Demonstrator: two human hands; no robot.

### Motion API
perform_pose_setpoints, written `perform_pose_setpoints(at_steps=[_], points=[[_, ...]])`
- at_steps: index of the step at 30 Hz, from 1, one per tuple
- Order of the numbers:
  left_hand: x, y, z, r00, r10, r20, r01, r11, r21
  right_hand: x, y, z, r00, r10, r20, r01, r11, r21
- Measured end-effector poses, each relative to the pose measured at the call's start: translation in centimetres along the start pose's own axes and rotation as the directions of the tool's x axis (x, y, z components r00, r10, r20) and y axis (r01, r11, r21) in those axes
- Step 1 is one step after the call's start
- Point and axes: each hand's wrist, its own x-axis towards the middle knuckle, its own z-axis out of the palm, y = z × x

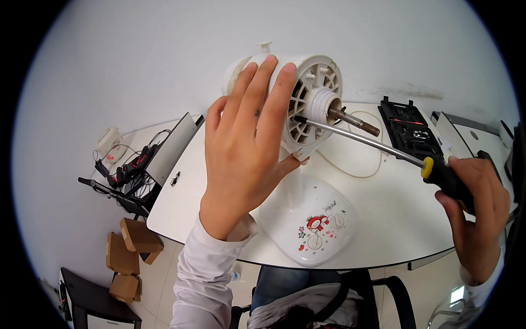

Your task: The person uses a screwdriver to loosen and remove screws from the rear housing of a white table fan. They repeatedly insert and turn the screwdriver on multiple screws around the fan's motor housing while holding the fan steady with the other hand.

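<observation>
Above the table my left hand (246, 129) grips the white motor head of an electric fan (315, 61), fingers over its top and thumb beneath. The head's slotted front cover faces right, and a metal shaft (359, 120) with a threaded end sticks out of its collar. My right hand (479, 211) is closed around the black and yellow handle of a screwdriver (378, 145). The tip of its long blade reaches the slotted cover, just below the collar; whether it sits in a screw is too small to tell. Below the head stands the white fan base (279, 233) with a cartoon print.
A thin pale cord (350, 174) loops across the white table (394, 219). An open black tool case (408, 131) lies at the far right. On the left stand a side table with tangled black cables (139, 170) and, lower down, brown cardboard boxes (123, 255).
</observation>
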Motion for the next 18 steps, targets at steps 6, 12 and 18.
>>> perform_pose_setpoints(at_steps=[6,12,18], points=[[-0.1,0.0,0.2,1.0,0.003,-0.018,-0.004,1.0,-0.018,1.7,0.7,-1.3,0.628,0.245,0.739,-0.774,0.097,0.626],[-0.1,-0.3,0.0,1.0,0.012,0.003,-0.012,1.0,-0.001,1.7,0.3,-0.9,0.805,0.327,0.495,-0.586,0.567,0.579],[0.2,0.0,-0.1,1.0,0.012,-0.004,-0.011,1.0,0.004,0.3,0.6,0.0,0.99,0.102,0.095,-0.118,0.975,0.191]])
